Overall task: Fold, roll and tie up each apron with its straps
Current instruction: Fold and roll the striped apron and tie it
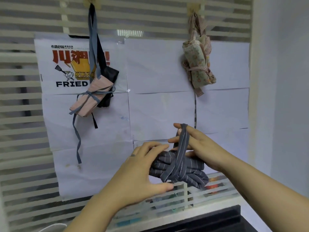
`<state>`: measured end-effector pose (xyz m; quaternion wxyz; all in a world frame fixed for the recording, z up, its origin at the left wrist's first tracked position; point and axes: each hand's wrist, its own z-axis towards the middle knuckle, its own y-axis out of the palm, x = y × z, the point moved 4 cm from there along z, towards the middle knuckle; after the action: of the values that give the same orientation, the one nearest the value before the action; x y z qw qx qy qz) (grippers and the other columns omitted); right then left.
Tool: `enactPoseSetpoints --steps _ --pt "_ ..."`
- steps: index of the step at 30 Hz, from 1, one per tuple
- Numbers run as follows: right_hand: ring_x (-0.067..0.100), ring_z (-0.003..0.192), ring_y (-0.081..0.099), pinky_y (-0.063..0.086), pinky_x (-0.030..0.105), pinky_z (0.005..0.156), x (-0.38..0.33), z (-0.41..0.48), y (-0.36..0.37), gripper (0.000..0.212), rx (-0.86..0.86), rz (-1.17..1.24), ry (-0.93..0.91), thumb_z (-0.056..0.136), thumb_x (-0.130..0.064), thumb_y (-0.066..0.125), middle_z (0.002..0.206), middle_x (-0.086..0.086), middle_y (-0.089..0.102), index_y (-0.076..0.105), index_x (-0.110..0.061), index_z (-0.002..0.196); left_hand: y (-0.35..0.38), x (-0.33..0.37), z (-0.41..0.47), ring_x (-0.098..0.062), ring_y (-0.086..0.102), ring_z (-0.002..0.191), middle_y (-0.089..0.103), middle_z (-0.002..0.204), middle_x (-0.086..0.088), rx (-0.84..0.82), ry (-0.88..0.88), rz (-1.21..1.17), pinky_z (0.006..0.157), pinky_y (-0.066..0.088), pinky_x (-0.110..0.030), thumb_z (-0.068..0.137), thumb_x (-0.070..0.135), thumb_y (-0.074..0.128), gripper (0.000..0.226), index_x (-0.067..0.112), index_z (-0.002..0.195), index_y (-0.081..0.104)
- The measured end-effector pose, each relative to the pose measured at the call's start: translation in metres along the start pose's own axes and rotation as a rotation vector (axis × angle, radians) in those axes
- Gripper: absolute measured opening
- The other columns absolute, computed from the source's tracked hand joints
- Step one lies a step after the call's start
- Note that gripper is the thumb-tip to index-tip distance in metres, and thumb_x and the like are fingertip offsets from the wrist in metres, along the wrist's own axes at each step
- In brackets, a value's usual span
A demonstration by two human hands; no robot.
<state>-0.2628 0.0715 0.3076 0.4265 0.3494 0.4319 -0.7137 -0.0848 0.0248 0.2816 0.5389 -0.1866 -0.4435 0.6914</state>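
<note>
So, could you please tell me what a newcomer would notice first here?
Low in the centre, the left hand grips a rolled striped apron while the right hand holds its strap up. Above, a tied pink bundle hangs at left and a tied floral bundle at right.

1. Paper poster (pixel 48 76), lower edge: the word "FRIED" in bold black capitals. Anything after it is covered by the pink rolled apron (pixel 93 99) hanging in front.
2. Same poster, upper part: large red Chinese heading. The first character reads "川"; the rest is crossed by a blue-grey strap (pixel 93 47) and cannot be read with certainty.
3. Small black Chinese line above the heading: too small to read.
4. Yellow badge (pixel 80 68) below the heading: characters blurred, unreadable.
</note>
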Motion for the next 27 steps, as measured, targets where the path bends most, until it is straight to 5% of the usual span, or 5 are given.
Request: enactPoseSetpoints --steps 4,10,17,22,27 --pt "0.014 0.095 0.070 0.051 0.027 0.081 -0.025 0.010 -0.014 0.037 -0.005 -0.032 -0.069 0.098 -0.042 0.042 0.110 -0.008 0.070 0.042 -0.038 0.134 -0.023 -0.010 0.023 0.024 0.031 0.118 0.024 0.132 0.039 0.016 -0.145 -0.350 0.097 0.031 -0.007 0.046 0.075 0.068 0.083 0.064 0.120 0.031" --pt "0.018 0.094 0.070 0.048 0.020 0.065 -0.075 0.047 -0.050 0.032 0.089 -0.082 -0.158 0.097 -0.039 0.046 0.109 -0.006 0.069 0.044 -0.037 0.129 -0.042 -0.013 0.082 -0.009 0.067 0.100 0.062 0.123 0.007 -0.031 -0.316 -0.897 0.078 0.057 -0.033 0.067 0.043 0.078 0.077 0.034 0.136 0.044" --pt "0.025 0.070 0.068 0.057 0.033 0.063 -0.142 0.086 -0.126 0.019 0.330 -0.187 -0.224 0.100 -0.030 0.048 0.106 0.005 0.070 0.060 -0.019 0.110 -0.086 0.025 0.179 -0.007 0.067 0.095 0.066 0.115 0.008 0.076 -0.161 -0.822 0.064 0.052 -0.020 0.088 0.031 0.066 0.037 0.031 0.123 0.053" --pt "0.018 0.062 0.059 0.053 0.026 0.061 -0.206 0.128 -0.204 0.018 0.503 -0.231 -0.241 0.092 -0.025 0.057 0.087 0.006 0.069 0.065 -0.009 0.089 -0.137 0.067 0.251 -0.003 0.068 0.089 0.070 0.106 0.013 0.110 0.051 -0.709 0.066 0.049 -0.020 0.092 0.032 0.060 0.022 0.032 0.114 0.058" --pt "0.023 0.062 0.059 0.054 0.031 0.064 -0.262 0.176 -0.265 0.021 0.636 -0.343 -0.183 0.085 -0.024 0.064 0.081 0.011 0.066 0.063 -0.003 0.090 -0.180 0.088 0.322 -0.004 0.066 0.101 0.068 0.114 0.011 0.073 0.194 -0.642 0.069 0.052 -0.015 0.089 0.017 0.066 0.038 0.029 0.123 0.055"
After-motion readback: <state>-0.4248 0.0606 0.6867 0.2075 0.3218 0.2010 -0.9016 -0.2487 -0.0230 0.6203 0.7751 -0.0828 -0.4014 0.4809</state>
